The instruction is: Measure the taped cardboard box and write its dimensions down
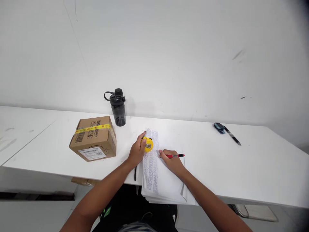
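My left hand (137,152) is closed around a round yellow tape measure (148,145) and rests at the left edge of a stack of paper (166,183). Rows of small handwriting run down the left part of the top sheet. In my right hand (172,161) is a red pen (174,156), its black end pointing right. The pen's tip meets or hovers just over the sheet; I cannot tell which. The paper's lower end hangs a little past the table's front edge.
Left of my hands sits a cardboard box (96,141) with yellow tape across its top and a white label. Behind it stands a dark water bottle (118,109). Far right on the white table (212,167) lie a dark blue roundish object (219,127) and a black marker (232,135).
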Available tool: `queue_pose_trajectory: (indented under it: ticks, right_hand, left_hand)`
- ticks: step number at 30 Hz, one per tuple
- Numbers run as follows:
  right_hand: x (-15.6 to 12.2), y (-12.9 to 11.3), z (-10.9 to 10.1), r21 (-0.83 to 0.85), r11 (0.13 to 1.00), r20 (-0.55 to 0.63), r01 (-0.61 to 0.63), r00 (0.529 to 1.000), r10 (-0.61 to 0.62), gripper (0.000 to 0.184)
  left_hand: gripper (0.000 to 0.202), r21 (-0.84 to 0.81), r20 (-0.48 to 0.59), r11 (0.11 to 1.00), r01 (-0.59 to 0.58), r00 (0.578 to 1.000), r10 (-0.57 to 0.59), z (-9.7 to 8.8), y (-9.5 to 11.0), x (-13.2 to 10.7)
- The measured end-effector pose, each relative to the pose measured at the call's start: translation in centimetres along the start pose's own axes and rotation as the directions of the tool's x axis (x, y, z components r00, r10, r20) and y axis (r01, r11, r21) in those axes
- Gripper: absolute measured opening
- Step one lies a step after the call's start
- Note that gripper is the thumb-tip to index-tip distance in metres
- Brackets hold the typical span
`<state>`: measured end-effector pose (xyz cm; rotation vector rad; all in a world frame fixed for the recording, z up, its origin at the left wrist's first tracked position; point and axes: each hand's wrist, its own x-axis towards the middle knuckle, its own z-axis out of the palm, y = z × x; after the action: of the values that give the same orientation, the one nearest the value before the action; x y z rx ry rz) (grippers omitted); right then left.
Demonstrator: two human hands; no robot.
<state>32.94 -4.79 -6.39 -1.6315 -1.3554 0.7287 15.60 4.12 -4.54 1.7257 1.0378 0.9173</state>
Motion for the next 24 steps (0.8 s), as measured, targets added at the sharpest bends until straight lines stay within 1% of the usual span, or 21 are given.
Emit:
queue_pose_trajectory:
  ticks: [5,10,17,24]
  right_hand:
    - [-0.06,0.07,0.22,-0.005,1.0,0.011,0.003,1.0,-0.003,0.046]
    - [-0.23,0.02,0.19,-0.005,1.0,-0.002,-0.012,1.0,0.012,0.045]
    - [-0.18,-0.27,-0.09,0.002,0.999,-0.011,-0.042,0.999,0.042,0.043]
    - [-0.36,-0.37,-0.03,0.031,0.999,-0.027,-0.045,0.999,0.046,0.044]
  left_hand:
    - [0.051,-0.011,0.011,1.0,-0.013,1.0,0.013,-0.02,-0.12,-0.11]
    - [0.051,-0.006,0.016,1.0,-0.022,1.0,0.022,-0.02,-0.22,-0.07]
    - [0.049,0.021,0.001,1.0,-0.018,1.0,0.018,0.02,-0.11,-0.08]
    - [0.049,0.048,0.032,0.998,-0.051,0.998,0.05,-0.14,-0.16,-0.09]
